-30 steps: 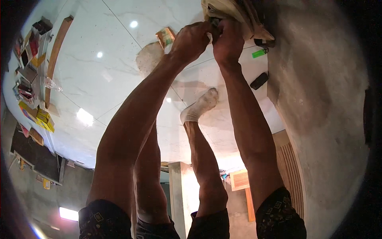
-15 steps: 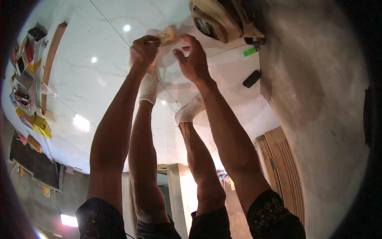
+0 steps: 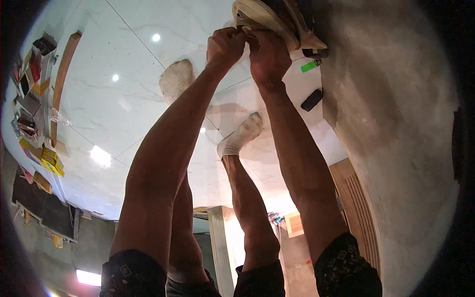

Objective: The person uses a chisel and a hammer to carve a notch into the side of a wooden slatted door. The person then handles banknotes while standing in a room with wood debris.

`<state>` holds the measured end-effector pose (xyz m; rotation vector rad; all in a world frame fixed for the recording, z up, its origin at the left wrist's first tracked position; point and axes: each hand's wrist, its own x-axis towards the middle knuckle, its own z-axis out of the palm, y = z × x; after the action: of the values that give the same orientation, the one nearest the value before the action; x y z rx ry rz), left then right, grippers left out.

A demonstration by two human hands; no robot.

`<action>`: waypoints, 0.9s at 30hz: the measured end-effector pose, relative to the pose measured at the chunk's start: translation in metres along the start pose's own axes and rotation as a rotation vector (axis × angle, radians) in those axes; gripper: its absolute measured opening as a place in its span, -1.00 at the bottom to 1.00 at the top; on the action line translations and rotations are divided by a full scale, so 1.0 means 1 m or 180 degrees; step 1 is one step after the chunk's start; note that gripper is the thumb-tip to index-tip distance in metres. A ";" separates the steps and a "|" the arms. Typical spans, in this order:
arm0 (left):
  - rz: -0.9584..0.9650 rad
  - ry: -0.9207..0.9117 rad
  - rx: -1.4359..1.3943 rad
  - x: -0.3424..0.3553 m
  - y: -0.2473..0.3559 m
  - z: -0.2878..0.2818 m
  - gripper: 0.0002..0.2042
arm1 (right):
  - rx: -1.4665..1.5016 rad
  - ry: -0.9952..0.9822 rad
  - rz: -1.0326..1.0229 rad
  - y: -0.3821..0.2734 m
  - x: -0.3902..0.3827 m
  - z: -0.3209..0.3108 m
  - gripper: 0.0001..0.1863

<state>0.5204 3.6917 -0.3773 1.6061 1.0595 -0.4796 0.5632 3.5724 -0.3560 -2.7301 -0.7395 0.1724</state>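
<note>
Both hands are together at the near side of a beige cloth bag [image 3: 264, 17]: my left hand [image 3: 225, 47] has its fingers curled closed, and my right hand [image 3: 269, 57] is closed beside it, thumb bent inward. What their fingertips hold is hidden by the hands. Below them are my two socked feet: the left foot [image 3: 175, 79], partly behind my left forearm, and the right foot [image 3: 245, 131], both on the white tiled floor [image 3: 128, 119].
A long wooden strip [image 3: 64, 84] runs along the left, beside piled boxes and packages [image 3: 29, 99]. A green item [image 3: 309, 66] and a black oblong item [image 3: 311, 100] lie near the grey wall [image 3: 386, 99] at right. A wooden door [image 3: 358, 208] shows lower right.
My hands shifted left to a small yellowish packet, which my left hand lifted, then returned rightward to the bag and closed together. The packet is now out of sight.
</note>
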 end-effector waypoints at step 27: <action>0.0080 -0.1210 -0.2325 -0.399 0.074 -0.096 -0.88 | 0.4332 -0.1696 0.2716 -0.069 -0.177 -0.406 -0.66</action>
<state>0.3545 3.6272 -0.0006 0.8385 0.7903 -0.3087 0.4572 3.4333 0.0570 -1.4469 0.4385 1.1108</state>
